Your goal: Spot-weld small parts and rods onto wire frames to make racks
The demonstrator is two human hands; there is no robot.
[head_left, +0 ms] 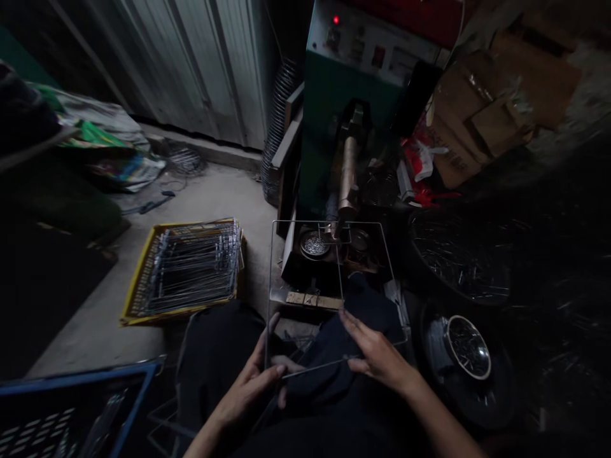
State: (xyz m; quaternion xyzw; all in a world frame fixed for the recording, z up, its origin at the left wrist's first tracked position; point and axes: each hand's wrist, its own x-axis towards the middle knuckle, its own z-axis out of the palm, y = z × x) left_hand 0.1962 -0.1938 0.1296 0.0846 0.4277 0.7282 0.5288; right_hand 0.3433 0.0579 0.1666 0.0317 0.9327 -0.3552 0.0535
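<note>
Your left hand point(258, 378) grasps wire frame point(340, 273) at near-left corner; your right hand point(377, 353) holds its middle wire and near edge. Frame stretches ahead of hands, far side by machine arm point(349, 172); spread grip likely keeps it steady.

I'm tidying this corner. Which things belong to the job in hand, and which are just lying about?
Seems part of the job:
wire frame, in left hand and right hand
green machine, red light lit
dish of small metal bits
yellow crate of wire pieces

Probably lying about:
cardboard right of the machine
crumpled sacking, far left
</note>
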